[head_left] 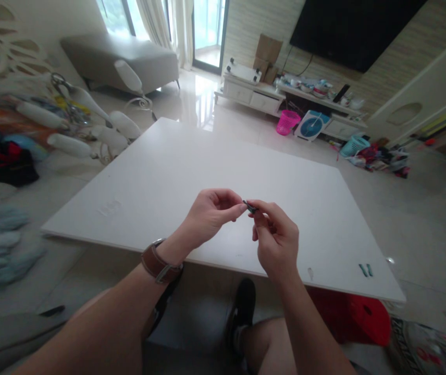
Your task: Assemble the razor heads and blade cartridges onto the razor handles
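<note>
Above the white tabletop I hold a small dark green-black piece between both hands; it is too small to name. My left hand, with a brown watch strap on its wrist, pinches the piece's left end between thumb and finger. Thumb and index finger of my right hand are closed on its other end. Two short dark green strips lie side by side near the tabletop's right corner. Several clear, thin pieces rest at the left, and a small clear piece is by the front edge.
A red stool stands under the front right edge, beside a printed bag. Left of the tabletop is a lamp with white shades. Beyond it are a pink basket, a blue fan and a white cabinet.
</note>
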### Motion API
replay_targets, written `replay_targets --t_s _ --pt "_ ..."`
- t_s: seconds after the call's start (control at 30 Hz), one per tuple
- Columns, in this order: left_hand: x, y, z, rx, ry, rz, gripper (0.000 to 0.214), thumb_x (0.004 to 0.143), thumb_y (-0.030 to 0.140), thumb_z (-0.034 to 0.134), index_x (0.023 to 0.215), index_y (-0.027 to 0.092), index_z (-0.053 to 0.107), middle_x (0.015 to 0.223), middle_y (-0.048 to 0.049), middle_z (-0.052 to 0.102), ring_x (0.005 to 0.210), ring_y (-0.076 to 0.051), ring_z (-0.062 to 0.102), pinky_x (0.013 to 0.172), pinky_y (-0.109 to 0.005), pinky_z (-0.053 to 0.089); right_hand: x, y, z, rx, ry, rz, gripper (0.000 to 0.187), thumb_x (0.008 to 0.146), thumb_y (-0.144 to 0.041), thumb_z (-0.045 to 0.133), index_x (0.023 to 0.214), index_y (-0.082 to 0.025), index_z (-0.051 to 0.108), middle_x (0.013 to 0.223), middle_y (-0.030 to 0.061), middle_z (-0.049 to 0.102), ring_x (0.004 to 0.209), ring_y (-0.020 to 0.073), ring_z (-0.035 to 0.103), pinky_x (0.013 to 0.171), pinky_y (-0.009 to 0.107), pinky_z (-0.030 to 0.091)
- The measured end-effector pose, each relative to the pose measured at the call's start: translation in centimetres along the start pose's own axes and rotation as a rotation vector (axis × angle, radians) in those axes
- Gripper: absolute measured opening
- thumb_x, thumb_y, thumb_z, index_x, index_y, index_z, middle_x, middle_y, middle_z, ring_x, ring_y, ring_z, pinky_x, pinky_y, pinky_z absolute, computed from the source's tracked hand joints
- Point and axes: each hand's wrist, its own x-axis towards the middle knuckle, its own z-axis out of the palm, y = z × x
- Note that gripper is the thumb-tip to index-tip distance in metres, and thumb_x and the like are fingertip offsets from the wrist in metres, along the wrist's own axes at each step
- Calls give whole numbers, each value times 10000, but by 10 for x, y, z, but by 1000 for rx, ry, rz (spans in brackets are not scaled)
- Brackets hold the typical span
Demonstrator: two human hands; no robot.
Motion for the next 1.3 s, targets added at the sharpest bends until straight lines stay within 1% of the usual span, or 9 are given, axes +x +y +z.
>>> replay_targets --t_s 0.23,0.37,0.53,0.73,0.93,1.03,1.13,1.3 --pt "-1 1 0 15 -5 -22 203 736 299 767 674 143 654 619 14 615 574 -82 516 568 -220 442 0 1 -1 -38 -9 -16 246 996 -207 536 1133 -302 717 904 27 640 723 139 590 522 256 409" --pt "0 2 -1 47 -4 -46 190 728 291 761 678 141 657 624 13 613 578 -85 522 570 -223 450 1 0 -4 -106 -30 -67 254 993 -180 532 1133 -285 716 878 21 616 676 125 555 553 265 411" --pt "0 2 -2 76 8 -68 187 719 293 761 685 137 664 629 11 614 578 -88 529 563 -225 451 2 -2 -5 -200 -47 -125 275 985 -131 521 1128 -266 713 877 17 613 664 118 530 590 271 411" --pt "0 1 -1 77 28 -52 177 731 281 749 678 137 660 627 10 617 580 -84 532 554 -216 446 2 -2 -1 -207 -19 -118 262 985 -134 521 1117 -257 710 858 13 609 645 119 517 578 274 398" --pt "1 1 0 91 31 -34 163 734 267 747 679 136 665 615 10 615 565 -82 527 527 -208 430 2 -1 1 -220 19 -117 242 983 -144 531 1102 -249 714 857 16 619 668 127 549 602 279 427" --pt "1 2 0 77 29 -32 166 741 271 744 677 138 666 620 12 614 569 -79 526 541 -209 443 1 -3 2 -228 48 -117 234 986 -156 531 1109 -241 711 859 20 622 644 123 538 587 278 427" --pt "1 2 0 75 31 -24 168 741 273 745 679 139 665 621 12 616 567 -80 528 540 -209 443 0 -3 3 -227 45 -115 230 989 -171 528 1108 -240 712 854 24 623 646 126 546 589 280 441" --pt "2 0 -1 87 38 -16 155 729 260 756 691 136 671 628 9 624 569 -79 528 528 -204 427 -1 1 3 -195 45 -58 217 995 -202 533 1115 -249 707 887 30 641 700 136 588 596 278 467"
